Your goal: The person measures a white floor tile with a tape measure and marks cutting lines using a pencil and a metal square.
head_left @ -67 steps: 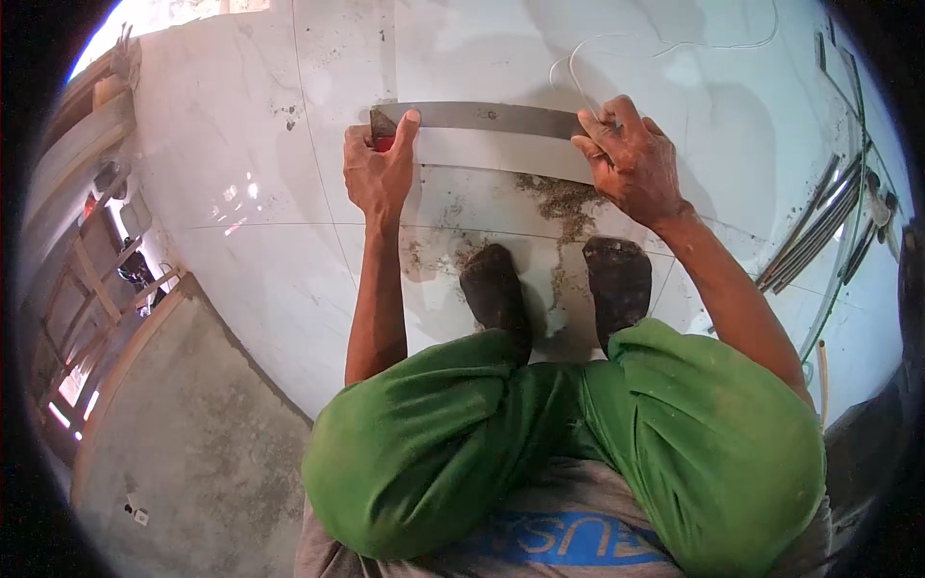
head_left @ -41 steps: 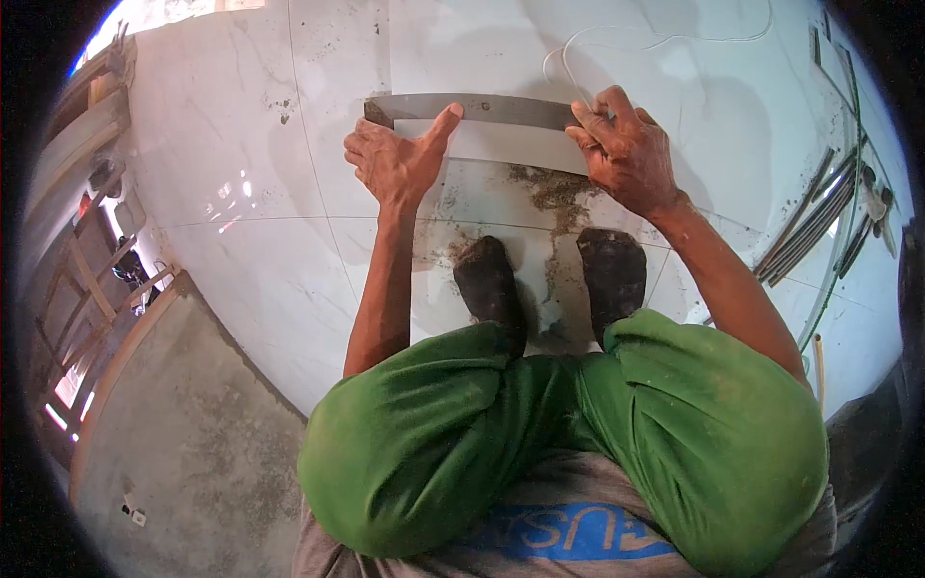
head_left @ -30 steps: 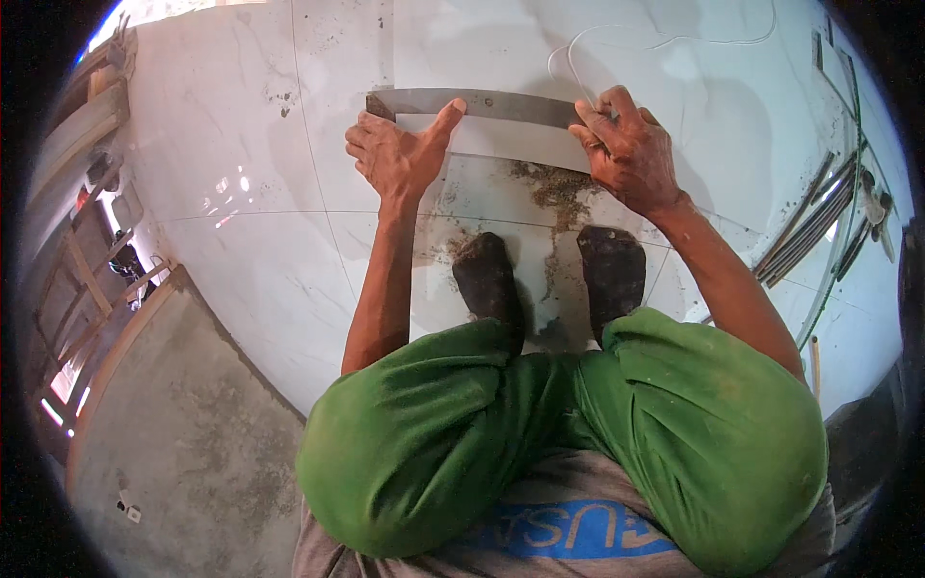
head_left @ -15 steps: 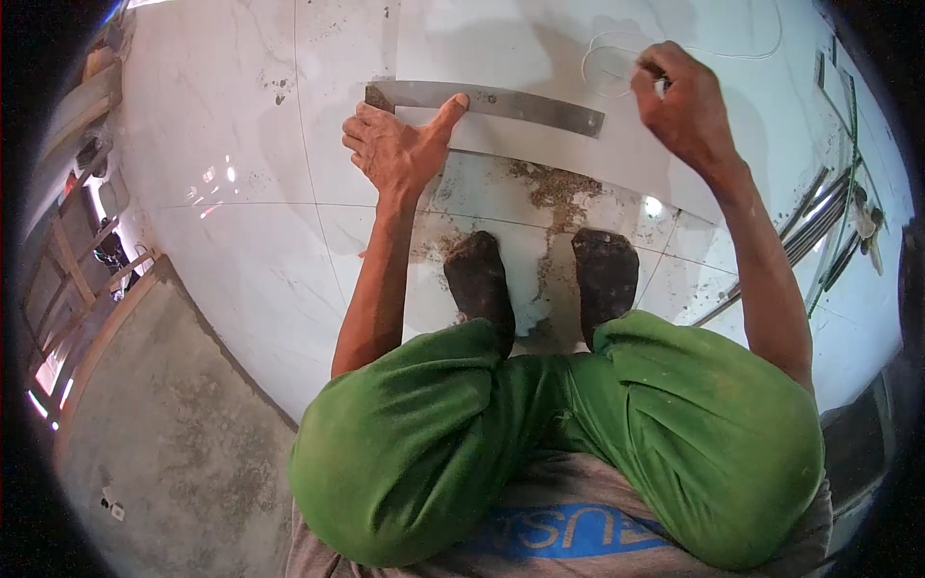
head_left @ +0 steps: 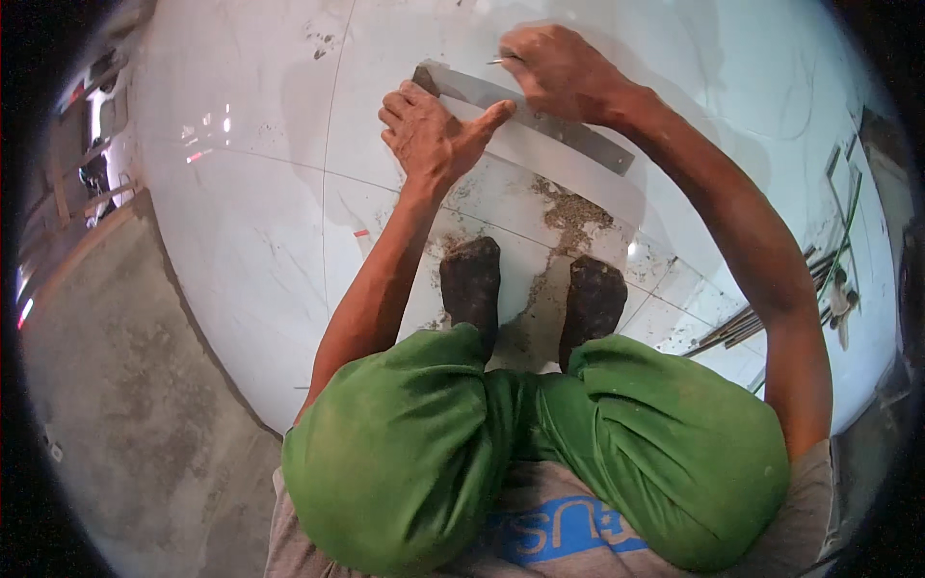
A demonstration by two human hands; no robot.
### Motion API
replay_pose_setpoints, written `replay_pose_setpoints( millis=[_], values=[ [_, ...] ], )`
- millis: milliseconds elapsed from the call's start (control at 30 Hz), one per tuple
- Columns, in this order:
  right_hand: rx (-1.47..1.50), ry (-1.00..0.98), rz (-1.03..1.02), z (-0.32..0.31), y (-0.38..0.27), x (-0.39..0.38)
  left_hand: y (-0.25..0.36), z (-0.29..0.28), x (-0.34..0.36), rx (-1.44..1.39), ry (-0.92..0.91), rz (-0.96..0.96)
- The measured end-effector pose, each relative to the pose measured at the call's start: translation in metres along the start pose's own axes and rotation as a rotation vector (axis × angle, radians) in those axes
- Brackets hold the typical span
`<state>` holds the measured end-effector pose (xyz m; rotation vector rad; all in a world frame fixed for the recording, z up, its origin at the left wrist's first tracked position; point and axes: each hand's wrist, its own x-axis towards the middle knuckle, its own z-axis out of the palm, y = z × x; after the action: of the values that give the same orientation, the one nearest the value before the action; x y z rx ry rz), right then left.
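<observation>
1. Grey metal blade [head_left: 590, 144] lies slantwise on white tile [head_left: 568, 167], partly under both hands.
2. Left hand [head_left: 429, 140] spread at its left end, thumb on blade.
3. Right hand [head_left: 564, 77] pinching thin metal tool [head_left: 495, 62], by blade's far edge.

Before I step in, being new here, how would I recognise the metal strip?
On the white tiled floor, look past the feet to the left hand. The metal strip slants past its thumb; unlike the thin rods farther right, it is broad, flat and grey.
</observation>
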<state>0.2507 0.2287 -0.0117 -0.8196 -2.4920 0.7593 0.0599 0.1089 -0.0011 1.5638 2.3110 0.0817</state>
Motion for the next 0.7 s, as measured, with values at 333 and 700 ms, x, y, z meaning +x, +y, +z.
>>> replay_pose_setpoints(
  millis=[333, 700],
  values=[
    [-0.060, -0.207, 0.001, 0.033, -0.012, 0.040, -0.004, 0.008, -0.001, -0.040, 0.061, 0.025],
    [-0.112, -0.237, -0.084, 0.003, -0.004, -0.004, 0.000, 0.008, 0.000, -0.016, 0.087, 0.011]
  ],
)
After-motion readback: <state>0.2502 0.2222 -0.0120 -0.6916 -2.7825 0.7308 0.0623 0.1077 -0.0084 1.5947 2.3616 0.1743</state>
